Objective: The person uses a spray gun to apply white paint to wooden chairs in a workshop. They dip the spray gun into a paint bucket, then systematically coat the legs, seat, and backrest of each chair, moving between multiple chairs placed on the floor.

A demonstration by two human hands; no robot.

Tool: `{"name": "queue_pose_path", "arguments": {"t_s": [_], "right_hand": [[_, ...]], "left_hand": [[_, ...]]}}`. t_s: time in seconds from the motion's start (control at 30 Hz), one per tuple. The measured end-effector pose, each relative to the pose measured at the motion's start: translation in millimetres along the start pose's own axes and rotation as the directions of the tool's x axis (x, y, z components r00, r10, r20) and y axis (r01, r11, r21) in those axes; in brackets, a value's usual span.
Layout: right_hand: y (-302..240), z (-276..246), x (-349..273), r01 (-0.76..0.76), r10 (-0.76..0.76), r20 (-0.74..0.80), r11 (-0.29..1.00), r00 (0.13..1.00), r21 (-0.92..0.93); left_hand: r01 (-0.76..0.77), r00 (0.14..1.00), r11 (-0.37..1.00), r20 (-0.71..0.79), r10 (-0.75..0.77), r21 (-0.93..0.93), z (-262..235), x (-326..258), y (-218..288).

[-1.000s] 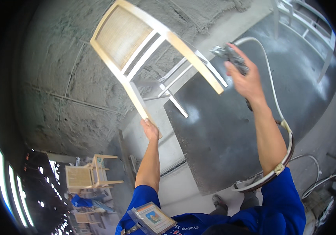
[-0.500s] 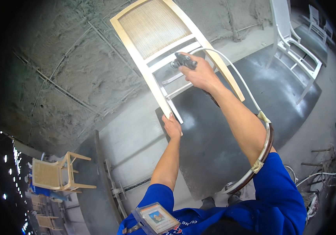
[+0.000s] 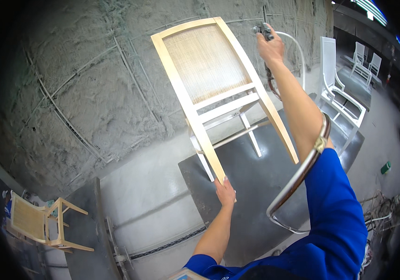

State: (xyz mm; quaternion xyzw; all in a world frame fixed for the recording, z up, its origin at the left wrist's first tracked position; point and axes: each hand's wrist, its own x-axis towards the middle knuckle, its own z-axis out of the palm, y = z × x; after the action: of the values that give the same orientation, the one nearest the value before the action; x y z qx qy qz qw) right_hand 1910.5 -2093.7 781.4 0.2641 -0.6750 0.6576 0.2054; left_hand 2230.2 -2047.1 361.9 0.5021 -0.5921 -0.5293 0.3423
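My left hand (image 3: pixel 225 191) is closed round the lower end of one leg of a pale wooden chair (image 3: pixel 191 114). The chair is tilted, with its woven back panel (image 3: pixel 207 63) facing me; white coating covers parts of its rails and legs. Raised at the upper right, beside the top of the backrest, my right hand (image 3: pixel 271 49) grips a spray gun (image 3: pixel 265 32). The gun is apart from the chair. A pale hose (image 3: pixel 298 51) runs from it, and a darker hose is strapped along my right upper arm.
Below the chair lies a dark board (image 3: pixel 251 210). White chairs (image 3: pixel 344 93) stand at the right, and another unpainted chair (image 3: pixel 32 217) is at the lower left. A dusty grey wall (image 3: pixel 83 70) rises ahead. Tangled hoses (image 3: pixel 379 210) and a green object (image 3: pixel 385 168) lie at the right.
My right hand has swung the spray gun from over the chair's middle rails up and right, past the backrest's edge. The chair and my left hand now appear lower in the picture.
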Motion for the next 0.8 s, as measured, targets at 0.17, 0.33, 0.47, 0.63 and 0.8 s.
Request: {"name": "queue_pose_path", "arguments": {"t_s": [0.17,0.33,0.47,0.63,0.8], "right_hand": [[-18.6,65.6,6.8,-0.065,0.055,0.146,0.995,0.988,0.069],[-55.4,86.1,-23.4,-0.031,-0.056,0.393,0.977,0.918,0.211],[-75.1,93.7,-27.1,0.011,-0.103,0.415,0.976,0.904,0.216],[-85.7,73.4,-10.5,0.093,-0.076,0.263,0.994,0.962,-0.053],[-103.3,24.7,-76.1,0.441,-0.292,0.505,0.874,0.812,-0.204]], "left_hand": [[0.013,1.0,0.998,-0.021,-0.012,0.06,7.4,-12.6,-15.7],[-0.044,0.998,0.997,-0.047,0.047,0.06,12.7,-18.5,-22.8],[-0.074,0.995,0.996,-0.058,0.076,0.043,18.2,-18.1,-18.1],[-0.103,0.993,0.994,-0.051,0.102,-0.02,19.9,-17.7,-6.5],[0.128,0.989,0.962,0.108,-0.104,-0.24,27.9,0.4,4.5]]}}
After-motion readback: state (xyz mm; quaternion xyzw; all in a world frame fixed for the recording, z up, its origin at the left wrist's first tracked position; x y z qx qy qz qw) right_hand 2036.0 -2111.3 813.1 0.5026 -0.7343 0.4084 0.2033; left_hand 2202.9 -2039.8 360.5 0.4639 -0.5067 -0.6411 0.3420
